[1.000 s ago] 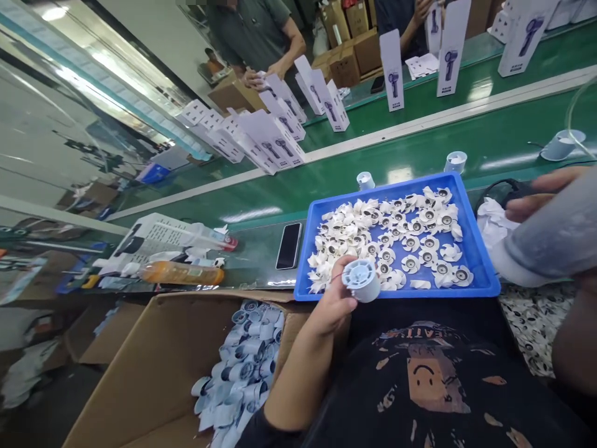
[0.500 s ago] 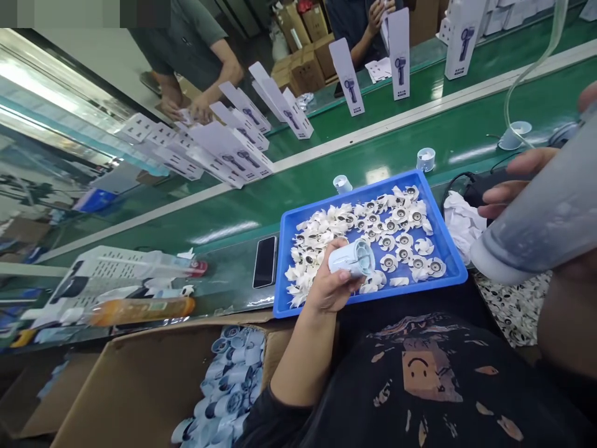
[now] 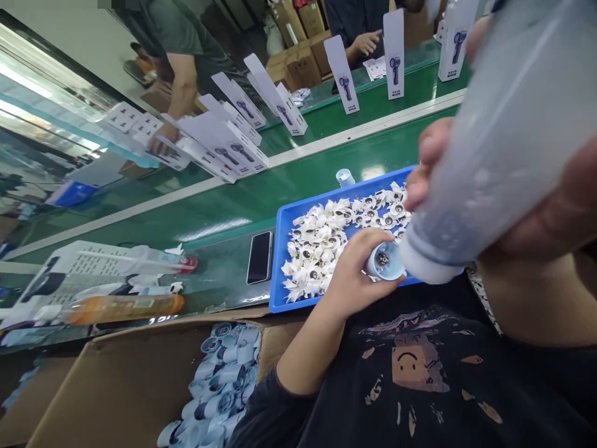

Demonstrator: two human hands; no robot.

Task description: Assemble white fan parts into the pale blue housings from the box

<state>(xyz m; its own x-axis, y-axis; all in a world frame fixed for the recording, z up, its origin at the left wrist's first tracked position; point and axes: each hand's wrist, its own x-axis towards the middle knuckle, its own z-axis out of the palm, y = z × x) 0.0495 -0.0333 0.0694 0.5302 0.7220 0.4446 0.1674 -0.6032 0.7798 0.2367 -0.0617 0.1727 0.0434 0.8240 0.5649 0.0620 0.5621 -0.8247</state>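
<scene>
My left hand point(image 3: 357, 274) is wrapped round a light-blue cylindrical fan housing point(image 3: 390, 264). The housing's open end faces up and right, and a small dark motor hub shows inside. In my right hand point(image 3: 536, 230) is a large frosted grey-white cylinder point(image 3: 499, 143), tilted with its pale rounded end downward. That end is right beside the mouth of the housing; whether they touch I cannot tell. Under both hands lies a blue tray point(image 3: 274, 274) of white fan impellers point(image 3: 321, 249), its right part hidden by the cylinder and hand.
Another light-blue housing point(image 3: 344, 178) stands behind the tray. A phone point(image 3: 259, 257) lies left of it. More housings point(image 3: 224, 386) fill a cardboard box point(image 3: 107, 386). White fan boxes point(image 3: 394, 59) stand along the green bench point(image 3: 317, 171), where two co-workers' hands are busy. An orange bottle point(image 3: 125, 309) lies left.
My right hand has brought the frosted cylinder leftward to the housing. My left hand has shifted right and turned the housing, so the motor end now shows instead of the vaned end.
</scene>
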